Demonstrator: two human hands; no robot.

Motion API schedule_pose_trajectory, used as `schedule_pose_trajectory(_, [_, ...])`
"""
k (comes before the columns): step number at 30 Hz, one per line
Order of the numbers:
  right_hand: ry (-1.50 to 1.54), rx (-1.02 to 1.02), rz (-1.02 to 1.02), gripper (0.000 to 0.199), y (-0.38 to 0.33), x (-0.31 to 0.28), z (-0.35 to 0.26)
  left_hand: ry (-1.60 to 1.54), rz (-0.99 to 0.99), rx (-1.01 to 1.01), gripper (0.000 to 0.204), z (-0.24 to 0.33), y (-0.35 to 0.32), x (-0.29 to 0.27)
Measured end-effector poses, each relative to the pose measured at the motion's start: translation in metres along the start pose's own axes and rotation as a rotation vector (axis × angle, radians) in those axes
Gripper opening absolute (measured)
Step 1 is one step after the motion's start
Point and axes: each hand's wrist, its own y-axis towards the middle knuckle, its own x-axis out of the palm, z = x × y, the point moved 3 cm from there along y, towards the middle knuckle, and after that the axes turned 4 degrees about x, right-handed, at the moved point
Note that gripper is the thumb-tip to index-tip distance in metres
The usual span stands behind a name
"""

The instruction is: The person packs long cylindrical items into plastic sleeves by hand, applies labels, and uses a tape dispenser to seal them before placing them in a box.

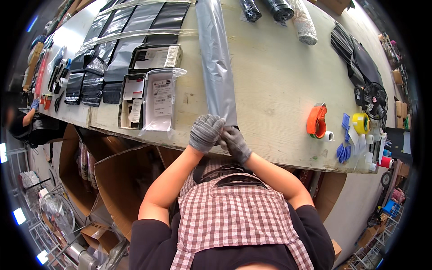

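Note:
A long silver-grey plastic sleeve (pixel 215 58) lies lengthwise on the table, its near end at the front edge. My left hand (pixel 205 134), in a grey knitted glove, is closed at that end. Close against it, my right hand (pixel 236 144), also gloved, has its fingers curled on the sleeve's dark-edged end. The fingertips meet between the hands, and what exactly lies between them is hidden. Left of the sleeve stand an open box lined with clear plastic (pixel 160 96), a narrow box with paper slips (pixel 132 101) and another open box (pixel 155 58) behind them.
Flat black and grey plastic bags (pixel 123 49) lie at the left under clear straps. Wrapped rolls (pixel 280 10) are at the back. On the right are an orange tape dispenser (pixel 317 121), yellow tape (pixel 361 123) and a small fan (pixel 375 100). A co-worker's gloved hand (pixel 35 104) shows far left. Cartons (pixel 123 180) stand below.

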Motion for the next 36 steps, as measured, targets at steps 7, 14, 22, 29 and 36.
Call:
schedule_pose_trajectory(7, [0.165,0.068,-0.107,0.018,-0.014,-0.011,0.049,-0.108,0.04,-0.01,0.02,0.023,-0.02,0.001])
schedule_pose_trajectory(14, [-0.658,-0.111,0.218,0.032,-0.019,-0.06,0.001,-0.26,-0.025,-0.336,0.018,0.046,-0.039,0.045])
schedule_pose_trajectory(22, [0.261,0.425,-0.298,0.046,-0.009,-0.072,0.051,-0.241,-0.073,-0.433,0.012,0.038,-0.034,0.07])
schedule_pose_trajectory(29, [0.121,0.392,-0.373,0.041,-0.02,-0.084,0.035,-0.041,-0.203,0.049,0.017,0.07,-0.103,0.033])
schedule_pose_trajectory(36, [-1.087,-0.71,0.041,0.038,0.009,-0.112,-0.029,0.03,-0.861,-0.41,0.03,0.01,-0.124,-0.037])
